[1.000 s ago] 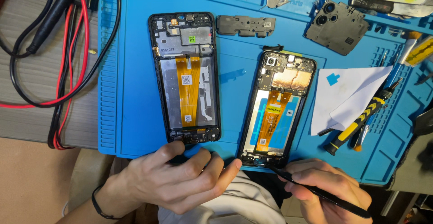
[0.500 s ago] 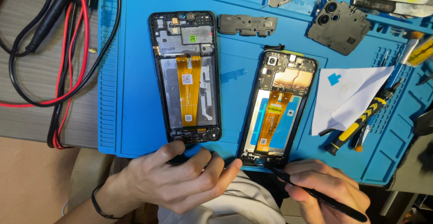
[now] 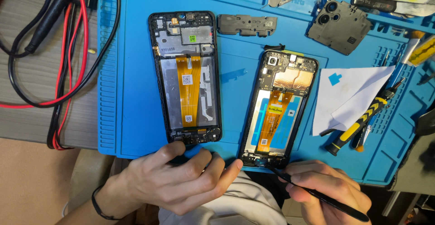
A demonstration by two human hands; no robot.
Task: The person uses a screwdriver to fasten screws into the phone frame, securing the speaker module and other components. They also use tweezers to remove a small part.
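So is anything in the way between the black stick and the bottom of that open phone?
Nothing visible. The right hand holds the black stick, whose tip already reaches the bottom edge of the open phone. The left hand rests beside it, not across the path.

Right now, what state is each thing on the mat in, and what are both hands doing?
Left phone: back off, orange flex cables exposed, flat on the blue mat.
Right phone: back off, board and copper foil exposed.
Left hand: fingers resting at the left phone's bottom edge.
Right hand: gripping a black spudger, tip at the right phone's bottom edge.
Screwdriver: lying unused.
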